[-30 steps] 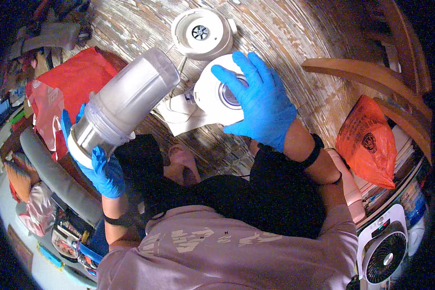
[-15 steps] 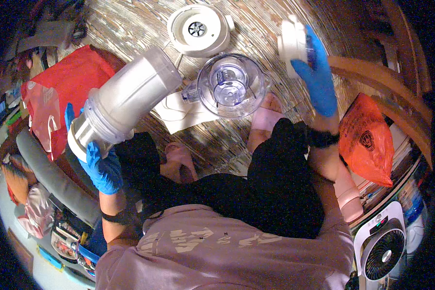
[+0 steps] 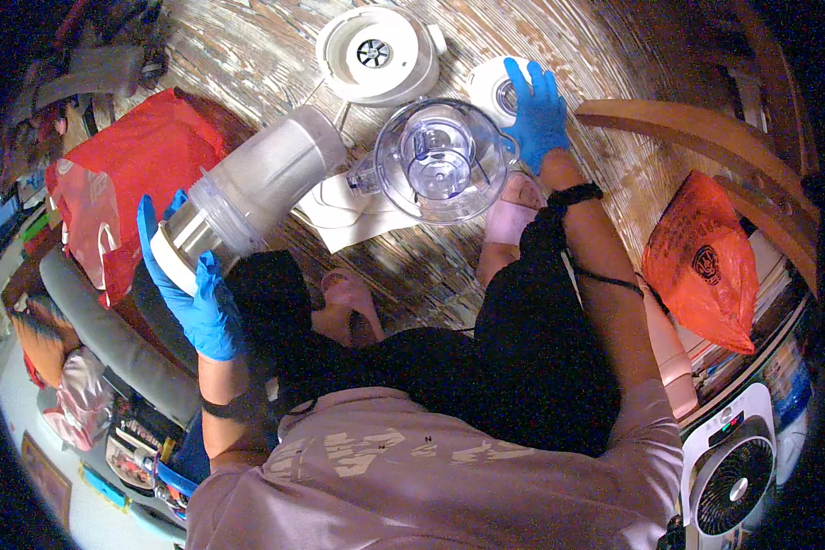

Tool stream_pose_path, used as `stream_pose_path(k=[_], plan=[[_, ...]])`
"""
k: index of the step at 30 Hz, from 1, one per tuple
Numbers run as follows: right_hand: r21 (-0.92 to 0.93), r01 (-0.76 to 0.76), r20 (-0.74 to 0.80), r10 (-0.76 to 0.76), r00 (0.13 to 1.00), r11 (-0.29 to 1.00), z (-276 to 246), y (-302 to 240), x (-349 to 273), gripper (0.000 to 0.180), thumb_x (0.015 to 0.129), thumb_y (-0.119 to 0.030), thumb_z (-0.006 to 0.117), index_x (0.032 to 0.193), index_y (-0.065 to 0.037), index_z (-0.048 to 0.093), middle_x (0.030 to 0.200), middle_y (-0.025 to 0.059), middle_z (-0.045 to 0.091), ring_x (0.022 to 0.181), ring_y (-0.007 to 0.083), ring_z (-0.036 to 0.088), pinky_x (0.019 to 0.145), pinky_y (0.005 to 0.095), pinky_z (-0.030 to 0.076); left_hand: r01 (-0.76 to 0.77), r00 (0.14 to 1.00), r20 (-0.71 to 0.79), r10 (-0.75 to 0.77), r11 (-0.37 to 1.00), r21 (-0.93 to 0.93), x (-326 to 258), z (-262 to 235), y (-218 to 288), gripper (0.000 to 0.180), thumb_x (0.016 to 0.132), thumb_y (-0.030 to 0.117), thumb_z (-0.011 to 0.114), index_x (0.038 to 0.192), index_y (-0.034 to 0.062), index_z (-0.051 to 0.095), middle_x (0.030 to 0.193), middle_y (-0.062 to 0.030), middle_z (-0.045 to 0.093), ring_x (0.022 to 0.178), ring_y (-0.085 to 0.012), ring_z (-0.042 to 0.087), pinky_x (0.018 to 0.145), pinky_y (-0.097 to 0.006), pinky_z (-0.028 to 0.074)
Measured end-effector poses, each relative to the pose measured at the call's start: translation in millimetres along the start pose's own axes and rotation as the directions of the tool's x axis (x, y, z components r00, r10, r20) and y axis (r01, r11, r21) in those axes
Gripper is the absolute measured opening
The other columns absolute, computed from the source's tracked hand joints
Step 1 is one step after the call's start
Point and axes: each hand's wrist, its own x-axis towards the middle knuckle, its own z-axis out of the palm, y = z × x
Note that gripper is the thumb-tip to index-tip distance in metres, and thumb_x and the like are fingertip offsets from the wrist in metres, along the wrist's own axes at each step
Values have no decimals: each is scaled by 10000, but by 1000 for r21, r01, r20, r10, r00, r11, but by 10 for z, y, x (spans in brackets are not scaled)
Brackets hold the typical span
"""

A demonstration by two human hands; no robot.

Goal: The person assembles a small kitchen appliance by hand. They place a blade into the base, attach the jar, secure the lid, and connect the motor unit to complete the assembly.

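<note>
- Left of centre, the left hand (image 3: 195,304) grasps the cup (image 3: 275,170) around its white-rimmed end, its clear end tilted toward the upper right.
- At upper right of centre, the right hand (image 3: 541,119) lies with spread fingers over the edge of the lid (image 3: 487,90); whether they grip it, I cannot tell.
- Mid-frame, the jug (image 3: 442,163) stands on the floor (image 3: 422,275), near the lid; its handle points left, over the paper (image 3: 346,236).
- Top centre, the base (image 3: 376,57) sits just above the jug, its socket facing up.
- Lower right of the jug, a foot (image 3: 509,218) is close to its rim: a shift of that leg could knock it over.
- Left of the jug, the cup is held at one end only; smooth glove on smooth plastic could let it slip, or its free end could strike the jug handle.
</note>
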Motion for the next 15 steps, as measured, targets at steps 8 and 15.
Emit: stream_pose_path(k=[8,15], plan=[[542,-154,296,-16,955,826,-1662,-960,-221,550,741,-159,752,1244,-54,555,1250,179,549,1197,308,513,1025,409,403,-120,993,5,122,974,190,1,-12,-111,986,719,171,824,1492,66,221,1373,-167,460,1246,-269,468,1064,-392,358],[112,382,445,-390,806,917,-1156,-1467,-84,621,738,-263,733,1284,-89,492,1353,173,417,1201,393,439,1018,464,402,-164,986,74,149,951,264,-53,35,-76,1024,684,107,800,1504,81,186,1347,-179,462,1228,-271,462,1058,-401,359]])
